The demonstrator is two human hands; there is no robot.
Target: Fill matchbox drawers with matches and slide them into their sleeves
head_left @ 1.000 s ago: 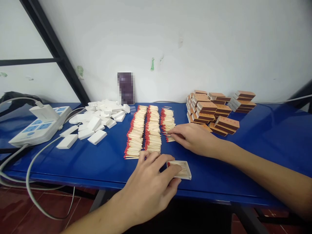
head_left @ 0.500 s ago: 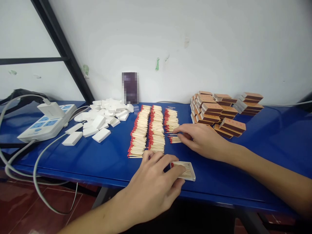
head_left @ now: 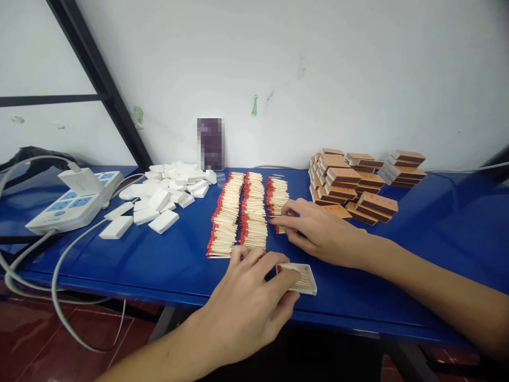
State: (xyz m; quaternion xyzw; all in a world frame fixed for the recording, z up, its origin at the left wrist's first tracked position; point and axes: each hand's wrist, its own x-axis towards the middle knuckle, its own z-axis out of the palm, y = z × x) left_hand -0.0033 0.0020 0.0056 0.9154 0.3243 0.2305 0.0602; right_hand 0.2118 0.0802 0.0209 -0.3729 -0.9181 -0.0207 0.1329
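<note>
My left hand (head_left: 254, 297) is closed around a small white matchbox tray (head_left: 313, 277) near the table's front edge. Red-headed matches lie inside the tray, partly covered by my fingers. Over the near end of the shortest row of matches (head_left: 277, 192), my right hand (head_left: 314, 228) pinches a matchstick (head_left: 274, 216) between thumb and fingertips. My fingers hide part of that row. Two longer rows of matches, a middle row (head_left: 253, 207) and a left row (head_left: 226, 212), lie beside it with their red heads to the left.
Brown matchbox sleeves (head_left: 342, 178) are stacked at the back right. White matchbox trays (head_left: 163, 222) form a loose heap at left. Beyond them are a power strip (head_left: 75, 201) with a plugged-in charger and cables. A blurred purple card (head_left: 211, 143) leans on the wall behind the blue table (head_left: 139, 270).
My right hand has shifted slightly left and its fingers have drawn together on a matchstick. My left hand keeps holding the tray. The whole view has moved a little.
</note>
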